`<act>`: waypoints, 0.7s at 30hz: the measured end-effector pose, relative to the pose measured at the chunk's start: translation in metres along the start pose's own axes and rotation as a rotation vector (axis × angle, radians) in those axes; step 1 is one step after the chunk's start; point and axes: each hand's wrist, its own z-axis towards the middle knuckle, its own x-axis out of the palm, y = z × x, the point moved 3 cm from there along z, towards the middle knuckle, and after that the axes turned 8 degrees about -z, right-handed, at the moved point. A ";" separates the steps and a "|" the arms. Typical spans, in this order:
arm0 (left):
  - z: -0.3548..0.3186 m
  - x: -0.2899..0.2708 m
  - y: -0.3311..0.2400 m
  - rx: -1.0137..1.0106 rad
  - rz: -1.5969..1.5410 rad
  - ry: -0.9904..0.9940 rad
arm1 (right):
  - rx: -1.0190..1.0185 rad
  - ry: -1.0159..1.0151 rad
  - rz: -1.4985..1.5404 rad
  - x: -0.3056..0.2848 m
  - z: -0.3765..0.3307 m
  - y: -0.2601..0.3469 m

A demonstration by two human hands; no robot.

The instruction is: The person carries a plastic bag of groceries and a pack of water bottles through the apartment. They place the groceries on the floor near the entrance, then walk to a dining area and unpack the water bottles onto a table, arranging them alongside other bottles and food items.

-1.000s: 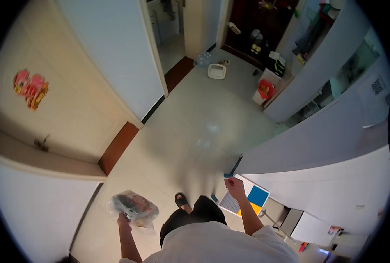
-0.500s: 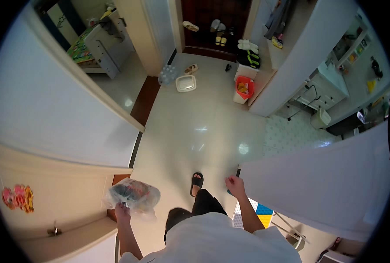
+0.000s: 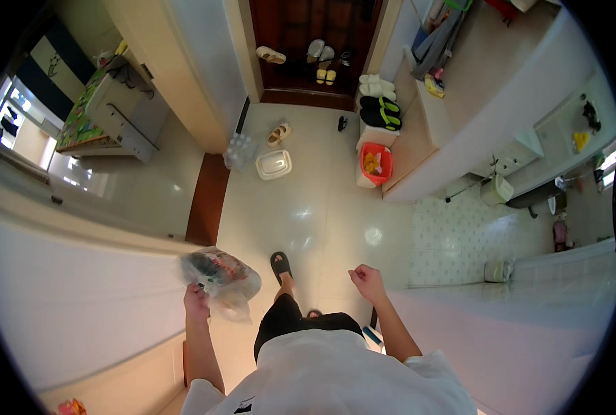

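One plastic bag (image 3: 226, 277) — gripped by the left hand (image 3: 196, 302).

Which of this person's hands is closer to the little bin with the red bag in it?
Right. The bin stands almost straight ahead of the right hand; the left hand, gripping a plastic bag, is farther away, off to the left.

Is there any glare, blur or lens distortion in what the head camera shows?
Head view: bright glare spots on the tiled floor; edges of the left wall bend toward the blackened rim; the brown door at the top is dim; the plastic bag in the left hand looks slightly soft.
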 end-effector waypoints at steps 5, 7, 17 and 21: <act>0.084 0.109 -0.014 -0.048 0.114 0.037 | 0.024 -0.111 -0.092 -0.001 0.081 0.017; 0.107 0.156 -0.019 -0.069 0.154 0.042 | 0.078 -0.157 -0.076 -0.007 0.116 0.020; 0.195 0.372 -0.023 -0.198 0.141 0.079 | 0.285 -0.302 -0.022 -0.042 0.241 0.018; 0.239 0.437 -0.036 -0.137 0.140 0.064 | 0.322 -0.286 0.013 -0.058 0.319 0.010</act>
